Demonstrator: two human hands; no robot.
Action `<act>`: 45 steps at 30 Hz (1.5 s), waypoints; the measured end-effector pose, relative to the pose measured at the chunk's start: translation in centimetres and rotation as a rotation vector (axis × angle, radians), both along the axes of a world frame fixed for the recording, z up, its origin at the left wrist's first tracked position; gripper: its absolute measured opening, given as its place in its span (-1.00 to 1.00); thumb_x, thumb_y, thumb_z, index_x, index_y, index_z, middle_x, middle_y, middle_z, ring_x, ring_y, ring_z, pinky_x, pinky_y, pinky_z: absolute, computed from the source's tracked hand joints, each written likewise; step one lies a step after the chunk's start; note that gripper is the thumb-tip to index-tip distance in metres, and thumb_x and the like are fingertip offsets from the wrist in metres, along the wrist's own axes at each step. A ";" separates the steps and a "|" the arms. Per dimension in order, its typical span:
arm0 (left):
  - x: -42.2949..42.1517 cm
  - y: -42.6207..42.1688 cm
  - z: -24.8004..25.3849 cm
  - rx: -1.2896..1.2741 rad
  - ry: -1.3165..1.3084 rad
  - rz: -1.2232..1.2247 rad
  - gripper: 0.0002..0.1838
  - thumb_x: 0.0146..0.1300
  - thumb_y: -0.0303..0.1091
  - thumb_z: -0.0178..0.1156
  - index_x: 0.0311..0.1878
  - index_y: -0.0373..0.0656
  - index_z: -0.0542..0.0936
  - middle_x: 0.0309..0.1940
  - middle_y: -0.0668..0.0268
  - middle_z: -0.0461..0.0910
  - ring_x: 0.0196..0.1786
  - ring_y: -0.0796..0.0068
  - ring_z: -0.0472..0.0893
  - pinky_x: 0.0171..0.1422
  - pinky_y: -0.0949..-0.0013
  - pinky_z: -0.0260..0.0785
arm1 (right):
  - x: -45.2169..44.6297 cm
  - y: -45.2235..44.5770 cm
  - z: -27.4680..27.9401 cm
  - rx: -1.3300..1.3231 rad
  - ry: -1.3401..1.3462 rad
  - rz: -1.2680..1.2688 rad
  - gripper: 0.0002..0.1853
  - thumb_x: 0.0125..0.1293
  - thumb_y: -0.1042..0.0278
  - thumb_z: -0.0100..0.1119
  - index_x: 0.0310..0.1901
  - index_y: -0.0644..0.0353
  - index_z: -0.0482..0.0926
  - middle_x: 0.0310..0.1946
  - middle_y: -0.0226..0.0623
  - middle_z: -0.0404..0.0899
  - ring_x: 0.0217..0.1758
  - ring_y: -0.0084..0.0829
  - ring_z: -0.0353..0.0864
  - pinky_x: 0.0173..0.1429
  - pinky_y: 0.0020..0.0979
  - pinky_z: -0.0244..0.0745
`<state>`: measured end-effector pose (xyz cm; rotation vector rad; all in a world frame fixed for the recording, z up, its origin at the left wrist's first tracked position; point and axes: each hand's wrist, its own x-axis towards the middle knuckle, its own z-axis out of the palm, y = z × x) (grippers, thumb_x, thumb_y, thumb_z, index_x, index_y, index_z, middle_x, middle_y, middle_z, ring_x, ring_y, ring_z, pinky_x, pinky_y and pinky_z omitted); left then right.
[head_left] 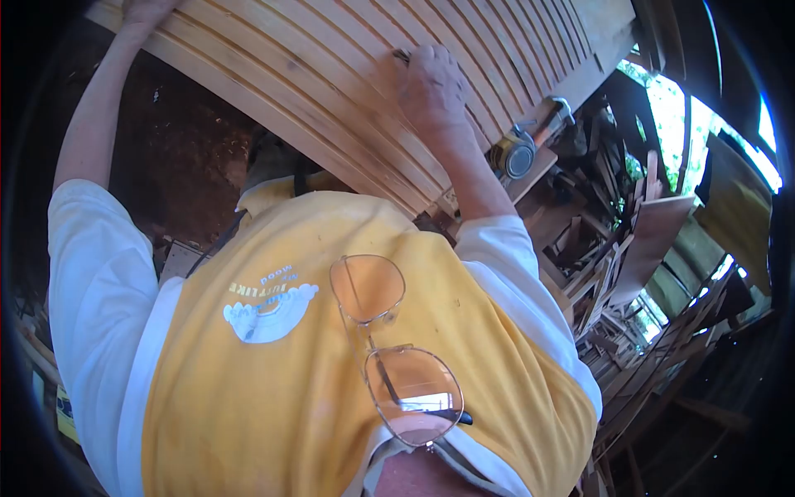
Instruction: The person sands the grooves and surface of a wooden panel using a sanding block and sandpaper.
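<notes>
A large pale wooden panel (348, 91) with long parallel grooves and slats slopes across the top of the view. My right hand (431, 87) is on its slats, fingers curled down. A small dark thing (402, 55) sticks out at the finger side of that hand; its kind does not show. At the upper left, my left hand (149, 10) is at the panel's edge, its fingers cut off by the frame. Beside my right forearm, near the panel's lower right edge, are a round yellow and grey tape measure (517, 154) and what looks like a hammer (553, 120).
Tinted glasses (414, 393) hang at the collar of my yellow shirt (248, 398). Wood offcuts and boards (650, 244) are piled on the right. Dark brown ground (186, 149) lies below the panel at left. Bright daylight enters through gaps at upper right.
</notes>
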<state>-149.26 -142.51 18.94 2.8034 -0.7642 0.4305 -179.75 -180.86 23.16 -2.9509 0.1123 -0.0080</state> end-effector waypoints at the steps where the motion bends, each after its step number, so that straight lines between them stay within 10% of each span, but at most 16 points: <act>1: 0.7 0.2 0.3 -0.021 -0.041 -0.037 -0.31 0.28 -0.06 0.34 0.38 -0.24 0.43 0.21 -0.11 0.54 0.34 -0.20 0.48 0.41 -0.10 0.37 | 0.6 -0.5 0.0 -0.002 -0.043 0.042 -0.67 0.40 0.11 0.33 -0.20 0.24 0.53 -0.22 0.03 0.61 -0.09 0.08 0.65 -0.05 0.02 0.56; 11: 1.5 0.6 -1.9 0.095 -0.221 -0.007 -0.33 0.30 -0.03 0.32 0.35 -0.23 0.45 0.14 -0.09 0.57 0.26 -0.13 0.56 0.35 -0.07 0.42 | 2.1 -0.2 0.3 0.084 -0.050 0.164 -0.67 0.42 0.10 0.26 -0.18 0.26 0.57 -0.19 0.01 0.64 -0.03 0.05 0.65 0.08 -0.01 0.56; 14: -0.5 -2.9 5.8 0.074 0.256 0.072 -0.42 0.27 -0.01 0.47 -0.06 -0.48 0.62 -0.19 -0.13 0.71 -0.11 -0.06 0.76 -0.07 -0.07 0.69 | 6.4 3.1 -0.8 0.128 -0.113 0.027 -0.89 0.33 0.35 0.16 -0.18 0.17 0.57 -0.18 -0.03 0.67 -0.03 -0.05 0.70 -0.03 -0.08 0.60; 24: 4.2 2.4 -1.8 0.142 -0.033 -0.036 -0.39 0.40 0.22 0.25 0.08 -0.22 0.53 -0.07 -0.07 0.63 0.04 -0.20 0.61 0.16 -0.12 0.47 | -7.8 -5.8 1.7 0.021 -0.013 0.087 -0.63 0.41 0.03 0.29 -0.22 0.24 0.54 -0.28 -0.04 0.58 -0.09 0.02 0.64 -0.02 0.01 0.56; 32: 3.8 1.3 -0.2 0.191 0.094 -0.029 -0.32 0.42 0.33 0.14 0.07 -0.23 0.55 -0.02 -0.17 0.66 0.08 -0.27 0.61 0.17 -0.19 0.41 | 1.7 0.3 0.5 0.058 0.002 0.062 -0.89 0.24 0.39 0.16 -0.22 0.17 0.55 -0.27 -0.07 0.60 -0.10 -0.02 0.64 -0.04 -0.05 0.55; 37: 3.3 1.7 -0.1 0.221 0.083 0.011 -0.31 0.42 0.34 0.13 0.06 -0.23 0.56 -0.04 -0.18 0.66 0.09 -0.28 0.61 0.18 -0.18 0.41 | -14.8 -10.3 0.8 -0.086 -0.068 0.025 -0.58 0.31 -0.06 0.37 -0.23 0.18 0.55 -0.31 -0.13 0.56 -0.19 -0.05 0.63 -0.09 -0.02 0.53; 45: 4.7 1.3 0.0 0.265 0.132 0.010 -0.27 0.40 0.38 0.14 0.05 -0.26 0.56 -0.01 -0.20 0.65 0.11 -0.27 0.62 0.18 -0.18 0.42 | 0.6 -0.8 -0.9 0.016 -0.165 0.098 -0.88 0.28 0.32 0.18 -0.27 0.15 0.51 -0.29 -0.11 0.58 -0.17 -0.03 0.64 -0.08 -0.01 0.50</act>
